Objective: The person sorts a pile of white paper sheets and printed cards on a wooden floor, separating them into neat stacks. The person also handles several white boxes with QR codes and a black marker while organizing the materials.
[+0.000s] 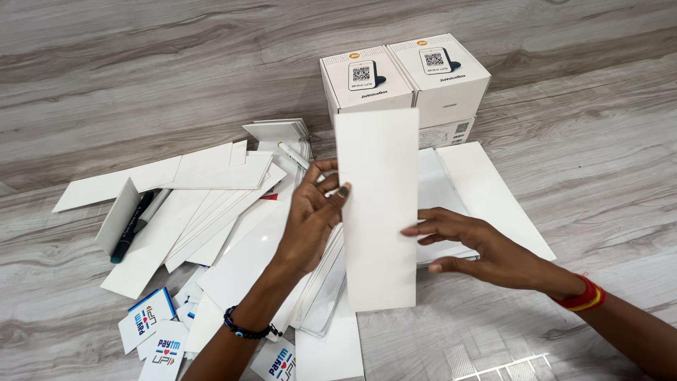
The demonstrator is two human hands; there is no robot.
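My left hand (314,212) grips the left edge of a tall white rectangular card (377,204) and holds it upright over the floor. My right hand (479,247) touches the card's right edge with its fingertips, the fingers spread. A dark bead bracelet is on my left wrist, a red and yellow band on my right. Under the card lies a stack of white sheets (465,183).
Several long white card strips (197,204) lie scattered at left, with a dark marker (134,226) and a white pen (293,155) among them. Small printed stickers (151,324) lie at the bottom left. White boxes (405,77) stand at the back. The floor (141,70) is grey wood.
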